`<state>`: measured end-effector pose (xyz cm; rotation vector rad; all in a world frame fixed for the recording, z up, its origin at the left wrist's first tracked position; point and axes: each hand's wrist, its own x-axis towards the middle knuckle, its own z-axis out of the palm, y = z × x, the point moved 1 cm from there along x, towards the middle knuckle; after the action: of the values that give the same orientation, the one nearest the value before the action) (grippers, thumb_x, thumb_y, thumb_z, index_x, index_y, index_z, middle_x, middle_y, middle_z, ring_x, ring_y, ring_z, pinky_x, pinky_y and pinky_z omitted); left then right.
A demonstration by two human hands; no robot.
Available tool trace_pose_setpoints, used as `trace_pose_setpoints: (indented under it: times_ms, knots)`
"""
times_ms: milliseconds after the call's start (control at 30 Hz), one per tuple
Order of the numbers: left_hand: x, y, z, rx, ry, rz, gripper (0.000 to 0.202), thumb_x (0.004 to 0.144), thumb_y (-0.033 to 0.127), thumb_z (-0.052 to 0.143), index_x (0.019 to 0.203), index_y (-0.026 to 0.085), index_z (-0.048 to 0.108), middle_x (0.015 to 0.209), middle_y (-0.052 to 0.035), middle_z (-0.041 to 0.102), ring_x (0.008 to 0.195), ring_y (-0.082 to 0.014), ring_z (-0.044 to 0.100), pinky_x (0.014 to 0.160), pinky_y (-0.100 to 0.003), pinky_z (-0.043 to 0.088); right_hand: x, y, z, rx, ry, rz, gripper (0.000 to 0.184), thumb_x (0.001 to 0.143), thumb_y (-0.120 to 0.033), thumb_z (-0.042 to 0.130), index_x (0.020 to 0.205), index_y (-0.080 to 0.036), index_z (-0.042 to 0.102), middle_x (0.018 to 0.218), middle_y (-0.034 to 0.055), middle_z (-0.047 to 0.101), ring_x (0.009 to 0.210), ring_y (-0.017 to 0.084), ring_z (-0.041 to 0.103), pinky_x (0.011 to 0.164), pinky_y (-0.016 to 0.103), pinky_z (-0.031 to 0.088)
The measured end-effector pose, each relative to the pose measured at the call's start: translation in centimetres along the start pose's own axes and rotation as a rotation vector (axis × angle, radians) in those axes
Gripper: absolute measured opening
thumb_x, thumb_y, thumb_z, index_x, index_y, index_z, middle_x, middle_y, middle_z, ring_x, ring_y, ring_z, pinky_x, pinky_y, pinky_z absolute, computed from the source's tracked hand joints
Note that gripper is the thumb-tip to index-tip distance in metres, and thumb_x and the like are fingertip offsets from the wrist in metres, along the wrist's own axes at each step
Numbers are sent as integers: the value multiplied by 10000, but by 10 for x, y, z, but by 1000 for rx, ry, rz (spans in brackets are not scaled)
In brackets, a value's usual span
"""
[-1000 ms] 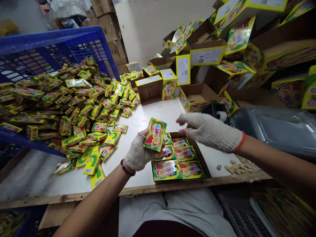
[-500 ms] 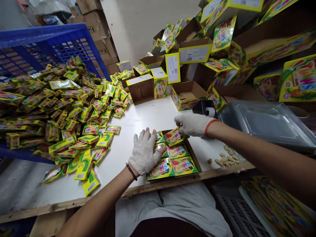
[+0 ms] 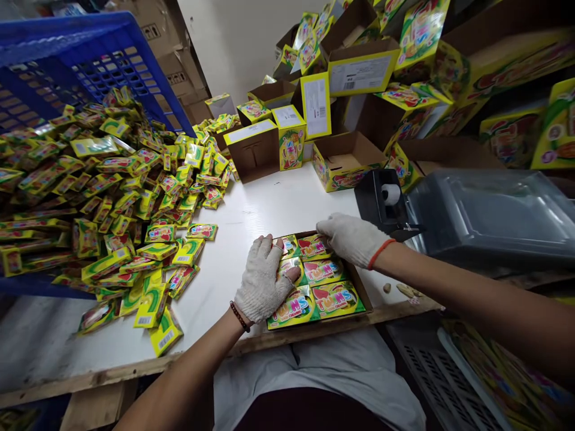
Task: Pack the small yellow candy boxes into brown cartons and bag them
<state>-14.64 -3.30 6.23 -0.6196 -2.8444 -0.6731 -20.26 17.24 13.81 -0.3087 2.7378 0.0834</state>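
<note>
we have glossy yellow-green rectangular packs (image 3: 339, 298) in a shallow brown cardboard box (image 3: 359, 287) on our white bench (image 3: 294, 197); our white-gloved left hand (image 3: 263, 282) spreads over the box's left side; our white-gloved right hand (image 3: 354, 239), grip unclear, is at its far-right corner.

packs (image 3: 340, 299): yellow-green | crate (image 3: 90, 25): blue, lattice | dispenser (image 3: 371, 196): black | tabletop (image 3: 291, 197): white

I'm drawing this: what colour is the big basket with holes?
The basket is blue, clearest in the head view.
</note>
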Motion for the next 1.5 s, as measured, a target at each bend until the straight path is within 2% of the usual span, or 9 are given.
trace_pose_setpoints:
  times_ms: [100, 167, 267, 367, 567, 833, 1033, 1300, 1500]
  knots:
    - [4, 22, -15, 59, 3, 74, 490, 914, 475, 532, 1276, 148, 583, 1405, -202, 521, 1339, -395, 431, 1119, -616, 326, -1, -4, 4, -108, 71, -37, 352, 927, -180, 439, 1162, -105, 690, 1146, 214, 678, 1001, 268, 669, 735, 294, 462]
    - [10, 46, -20, 58, -128, 212, 358, 959, 422, 464, 1101, 159, 661, 1219, -160, 634, 1178, -330, 552, 1046, -515, 424, 1, -7, 6, -196, 72, -113, 342, 919, -135, 440, 1114, -71, 713, 1101, 241, 686, 1032, 291, 666, 782, 315, 479]
    - [23, 80, -12, 114, -356, 348, 371, 983, 397, 425, 984, 144, 695, 1014, -133, 686, 1002, -290, 611, 939, -450, 482, 6, -10, 7, -301, 47, -223, 330, 909, -111, 459, 1078, -59, 738, 1082, 252, 694, 1041, 323, 675, 810, 365, 502]
    - [33, 97, 5, 226, -431, 351, 445, 963, 445, 461, 1082, 90, 701, 1146, -195, 672, 1076, -340, 599, 942, -480, 473, 10, -11, 3, -343, -4, -315, 313, 912, -132, 497, 1089, -53, 743, 1094, 245, 701, 1057, 361, 678, 818, 413, 520]
    - [28, 95, 15, 268, -456, 387, 486, 959, 475, 465, 1124, 89, 709, 1222, -199, 661, 1189, -346, 564, 1024, -478, 425, 13, -17, -10, -293, -65, -327, 314, 898, -155, 577, 1148, -28, 720, 1103, 251, 711, 1081, 358, 682, 847, 400, 537]
    - [21, 102, 13, 232, -484, 328, 493, 942, 463, 486, 1141, 58, 686, 1169, -208, 679, 1086, -342, 615, 927, -453, 481, 11, -23, 5, -233, 3, -229, 342, 930, -85, 463, 1147, -43, 724, 1125, 280, 693, 1119, 379, 668, 825, 448, 565]
    - [18, 100, 16, 246, -474, 343, 518, 953, 483, 455, 1136, 57, 687, 1151, -210, 683, 1031, -321, 632, 869, -432, 490, 10, -24, 1, -209, -99, -203, 321, 888, -124, 577, 1160, -51, 730, 1098, 267, 722, 1070, 336, 701, 867, 385, 552]
    - [18, 102, 16, 254, -465, 346, 509, 947, 499, 464, 1064, 67, 705, 1094, -199, 692, 1021, -321, 635, 853, -431, 494, 12, -16, -17, -161, -179, -270, 371, 838, -95, 554, 1145, -123, 760, 1062, 199, 755, 971, 281, 729, 797, 314, 521]
    - [15, 104, 4, 141, -435, 420, 315, 907, 410, 560, 951, 141, 718, 973, -130, 728, 931, -280, 675, 818, -415, 522, 6, -24, 2, -146, -252, -285, 238, 729, -89, 638, 896, -74, 806, 844, 203, 763, 802, 297, 743, 710, 333, 532]
